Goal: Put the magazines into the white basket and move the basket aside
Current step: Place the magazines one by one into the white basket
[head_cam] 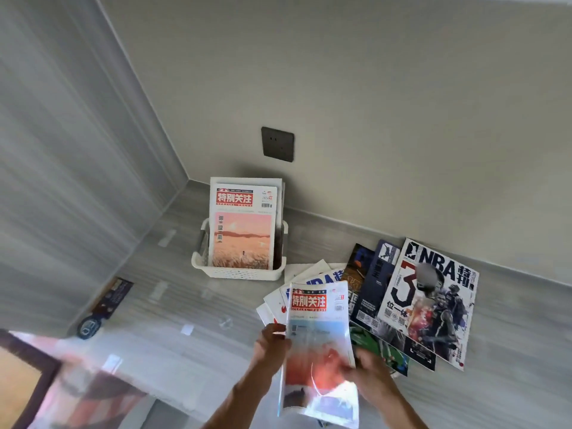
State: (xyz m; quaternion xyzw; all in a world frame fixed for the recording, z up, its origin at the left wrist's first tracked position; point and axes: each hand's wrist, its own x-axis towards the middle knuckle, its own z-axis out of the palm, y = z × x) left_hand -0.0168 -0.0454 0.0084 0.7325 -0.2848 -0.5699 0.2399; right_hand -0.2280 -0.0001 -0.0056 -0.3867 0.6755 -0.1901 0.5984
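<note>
A white basket (216, 269) stands on the grey counter near the wall, with magazines upright in it; the front one has a red title and a pink-orange cover (243, 227). Both hands hold a glossy magazine (318, 332) with a red title and a blue-and-red cover, lifted above the counter. My left hand (270, 342) grips its left edge, and my right hand (368, 371) grips its lower right edge. Behind it lies a fan of white magazines (280, 300). To the right lie dark magazines (376, 280) and an NBA magazine (433, 301).
A dark wall socket (277, 144) sits above the basket. A dark leaflet (106, 303) lies at the counter's left end by the side wall. Small tape marks dot the counter (173, 305). A blurred dark-framed object (37, 382) fills the lower left.
</note>
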